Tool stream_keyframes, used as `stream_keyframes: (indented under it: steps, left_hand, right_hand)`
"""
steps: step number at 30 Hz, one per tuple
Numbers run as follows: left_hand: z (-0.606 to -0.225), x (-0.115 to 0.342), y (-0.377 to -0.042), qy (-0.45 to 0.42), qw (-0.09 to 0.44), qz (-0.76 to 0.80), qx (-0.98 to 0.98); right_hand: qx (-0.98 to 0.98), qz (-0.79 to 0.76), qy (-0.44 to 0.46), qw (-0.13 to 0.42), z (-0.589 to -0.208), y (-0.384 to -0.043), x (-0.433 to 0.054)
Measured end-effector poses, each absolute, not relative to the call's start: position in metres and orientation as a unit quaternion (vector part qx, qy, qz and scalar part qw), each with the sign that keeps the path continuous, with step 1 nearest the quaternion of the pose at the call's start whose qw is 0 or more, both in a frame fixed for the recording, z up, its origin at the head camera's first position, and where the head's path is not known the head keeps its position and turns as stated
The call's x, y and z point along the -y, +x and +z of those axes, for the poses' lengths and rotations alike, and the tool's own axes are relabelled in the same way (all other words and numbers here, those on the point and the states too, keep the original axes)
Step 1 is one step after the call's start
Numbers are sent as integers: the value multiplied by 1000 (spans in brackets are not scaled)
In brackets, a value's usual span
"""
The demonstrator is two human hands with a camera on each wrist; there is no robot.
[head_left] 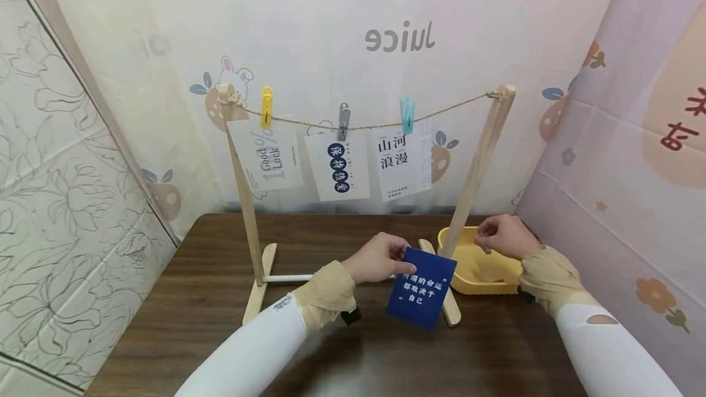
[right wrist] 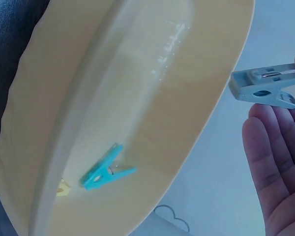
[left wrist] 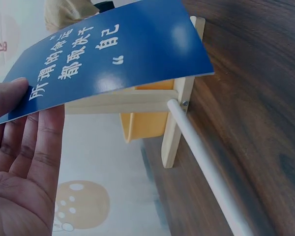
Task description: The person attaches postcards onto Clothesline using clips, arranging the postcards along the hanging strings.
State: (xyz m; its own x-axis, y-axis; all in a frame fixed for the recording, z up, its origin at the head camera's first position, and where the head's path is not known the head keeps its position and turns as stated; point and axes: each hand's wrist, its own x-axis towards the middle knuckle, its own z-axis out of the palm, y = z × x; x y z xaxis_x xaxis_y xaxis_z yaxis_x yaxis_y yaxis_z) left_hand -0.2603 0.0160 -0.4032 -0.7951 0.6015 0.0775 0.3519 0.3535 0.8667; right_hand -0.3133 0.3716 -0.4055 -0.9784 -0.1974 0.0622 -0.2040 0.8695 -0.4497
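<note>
My left hand (head_left: 380, 259) pinches a dark blue card (head_left: 421, 299) with white lettering by its upper left edge, thumb on the printed face. The card hangs tilted in front of the wooden rack's right foot. Over the yellow basin (head_left: 482, 288) at the right, my right hand (head_left: 507, 236) pinches a grey-blue clothespin (right wrist: 263, 84) between thumb and fingers. Inside the basin lie a turquoise clothespin (right wrist: 105, 172) and part of a small yellow piece (right wrist: 63, 188). The far end of the held clothespin is hidden by the thumb.
A twine line (head_left: 452, 106) runs between two wooden posts. From it hang three white cards, clipped by yellow (head_left: 267, 108), grey (head_left: 344, 122) and light blue (head_left: 407, 115) clothespins. A white rod (head_left: 289, 278) joins the rack's feet on the brown table (head_left: 182, 323).
</note>
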Motion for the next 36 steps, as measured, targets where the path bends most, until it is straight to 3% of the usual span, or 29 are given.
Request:
stream_keyframes:
  steps: [15,36]
  left_hand:
    - [-383,-11,-260,300,93,515,-797]
    - [-354,-13,-262,308,50,548,-776]
  right_hand:
    - [950,289,97,68,-402,-300,-363]
    - [902,378,112,175,-351,-277,-347]
